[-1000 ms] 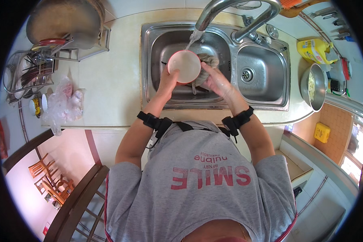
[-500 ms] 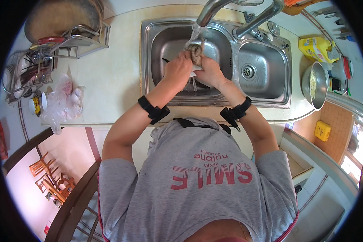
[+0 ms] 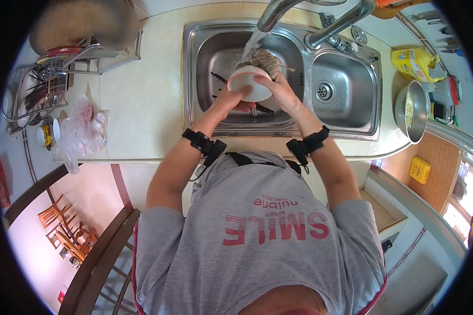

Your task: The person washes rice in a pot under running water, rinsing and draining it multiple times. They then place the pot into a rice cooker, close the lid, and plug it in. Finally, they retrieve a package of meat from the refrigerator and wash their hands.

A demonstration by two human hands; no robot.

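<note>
A white bowl (image 3: 251, 93) is tilted with its hollow toward me over the larger left sink basin (image 3: 207, 63). My left hand (image 3: 229, 100) grips its near-left side, thumb over the rim and fingers underneath. On the right, my right hand (image 3: 284, 93) holds the bowl too, its thumb laid across the rim. Just beyond the bowl, against my right fingers, is a wet brownish, rumpled scrubbing cloth (image 3: 268, 62); most of my right fingers are hidden behind bowl and cloth. Running water (image 3: 254, 43) falls from the faucet (image 3: 270, 17) onto the cloth's side.
Dark thin utensils (image 3: 217, 76) lie in the basin beneath my hands. A smaller basin (image 3: 341, 100) adjoins on the right, with a metal bowl (image 3: 418, 113) of pale food and a yellow package (image 3: 411, 63) beyond. Plastic bags (image 3: 86, 131) and a dish rack (image 3: 42, 94) stand left.
The white bowl has turned so its inside now faces me. The cloth has gone from the front to behind the bowl, and both hands have shifted around the rim.
</note>
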